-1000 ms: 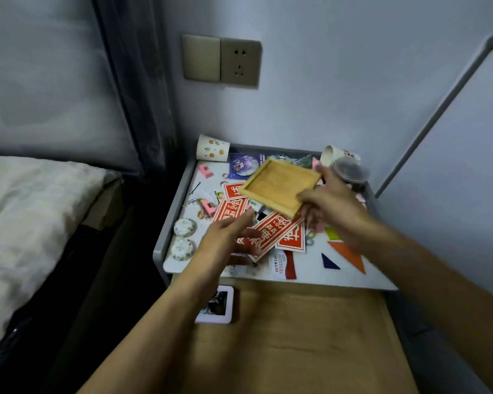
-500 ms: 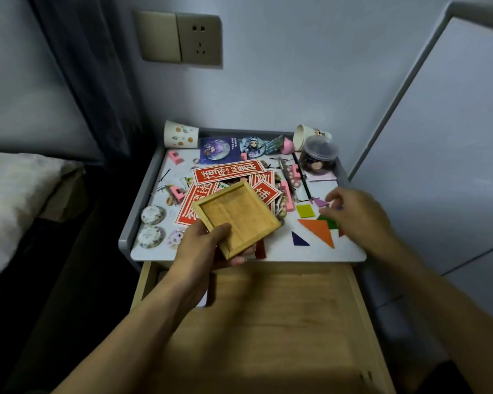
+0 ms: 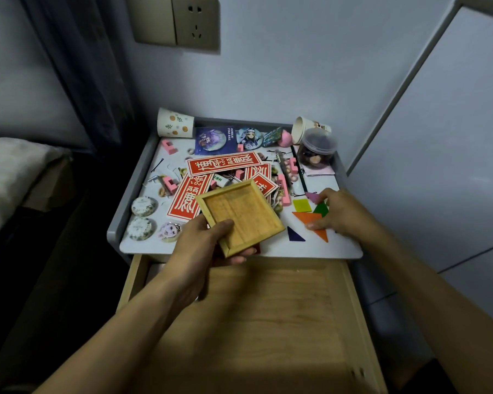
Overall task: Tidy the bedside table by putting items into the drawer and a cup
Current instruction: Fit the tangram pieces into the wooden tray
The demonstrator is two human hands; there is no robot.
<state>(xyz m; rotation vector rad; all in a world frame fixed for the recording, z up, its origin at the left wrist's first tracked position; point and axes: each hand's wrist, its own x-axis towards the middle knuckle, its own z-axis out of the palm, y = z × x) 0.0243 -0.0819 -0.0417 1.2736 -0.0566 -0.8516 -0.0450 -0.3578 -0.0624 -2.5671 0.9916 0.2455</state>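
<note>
Left hand (image 3: 194, 251) grips the wooden tangram tray (image 3: 239, 217) by its near corner, thumb inside, open face up, seemingly ready for pieces; the drawer (image 3: 268, 308) gapes below it. Right of the tray, right hand (image 3: 342, 214) curls over the orange triangle (image 3: 310, 220) on the desk (image 3: 339, 248); whether it grips, I cannot tell.

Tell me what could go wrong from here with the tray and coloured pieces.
The left hand grips the tray by one corner, tilted; it may slip, or pieces put in may slide out. The right hand rests on flat pieces near the table edge; the blue triangle might get swept off.
</note>
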